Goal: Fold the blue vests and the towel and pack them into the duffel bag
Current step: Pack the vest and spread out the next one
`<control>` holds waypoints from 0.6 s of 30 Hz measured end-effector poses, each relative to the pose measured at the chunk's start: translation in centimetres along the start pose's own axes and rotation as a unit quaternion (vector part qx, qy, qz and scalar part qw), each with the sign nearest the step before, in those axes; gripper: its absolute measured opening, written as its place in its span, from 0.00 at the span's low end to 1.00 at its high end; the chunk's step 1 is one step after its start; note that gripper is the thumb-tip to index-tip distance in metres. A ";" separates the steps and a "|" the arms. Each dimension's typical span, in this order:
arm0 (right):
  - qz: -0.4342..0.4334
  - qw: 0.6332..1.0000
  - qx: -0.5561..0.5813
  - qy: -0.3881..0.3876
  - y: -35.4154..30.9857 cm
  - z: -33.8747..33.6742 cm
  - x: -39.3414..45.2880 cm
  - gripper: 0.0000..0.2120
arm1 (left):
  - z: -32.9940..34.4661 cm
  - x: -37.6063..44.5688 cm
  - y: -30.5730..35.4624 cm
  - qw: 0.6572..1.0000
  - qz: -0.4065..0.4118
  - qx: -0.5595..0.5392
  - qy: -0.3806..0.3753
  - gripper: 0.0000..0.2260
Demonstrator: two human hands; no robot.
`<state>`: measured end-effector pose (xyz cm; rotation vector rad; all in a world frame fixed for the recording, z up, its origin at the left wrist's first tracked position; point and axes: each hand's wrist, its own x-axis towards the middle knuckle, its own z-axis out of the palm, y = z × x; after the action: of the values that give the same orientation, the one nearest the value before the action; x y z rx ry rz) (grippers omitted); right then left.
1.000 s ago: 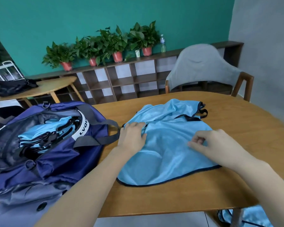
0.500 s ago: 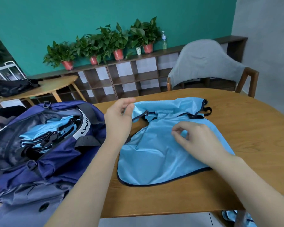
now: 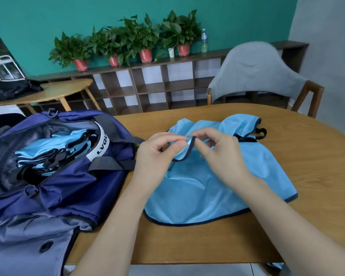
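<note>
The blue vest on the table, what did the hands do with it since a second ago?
A second ago both hands lay flat on the blue vest. Then the left hand lifted the vest's dark-trimmed edge up off the table, and the right hand came over to meet it. Now both hands pinch that edge together above the vest. The duffel bag, with folded vests inside, stayed where it was.

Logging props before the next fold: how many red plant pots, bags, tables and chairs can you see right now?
Red plant pots: 4
Bags: 2, navy duffel bag, black bag
Wooden tables: 2
Grey-backed chair: 1
Total: 9
</note>
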<state>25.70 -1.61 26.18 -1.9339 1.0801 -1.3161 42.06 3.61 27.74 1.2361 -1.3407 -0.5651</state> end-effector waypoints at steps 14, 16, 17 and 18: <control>-0.049 0.997 -0.023 -0.050 -0.7 -1.0 -0.5 0.04 | -0.5 -1.6 -1.7 0.941 0.237 0.235 0.060 0.05; -0.057 0.996 -0.036 -0.055 -0.4 -1.2 -0.6 0.05 | -0.5 -1.6 -1.3 0.951 0.222 0.206 0.069 0.05; -0.055 0.996 -0.042 -0.057 -0.3 -1.5 -0.6 0.05 | -0.6 -1.6 -1.0 0.955 0.211 0.197 0.071 0.04; -0.052 0.996 -0.049 -0.058 -0.1 -1.8 -0.6 0.05 | -0.8 -1.6 -0.8 0.957 0.202 0.196 0.077 0.04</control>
<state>23.96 -1.05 26.60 -2.1366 1.0152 -1.2075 42.71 4.97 26.54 1.2385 -1.5619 0.0912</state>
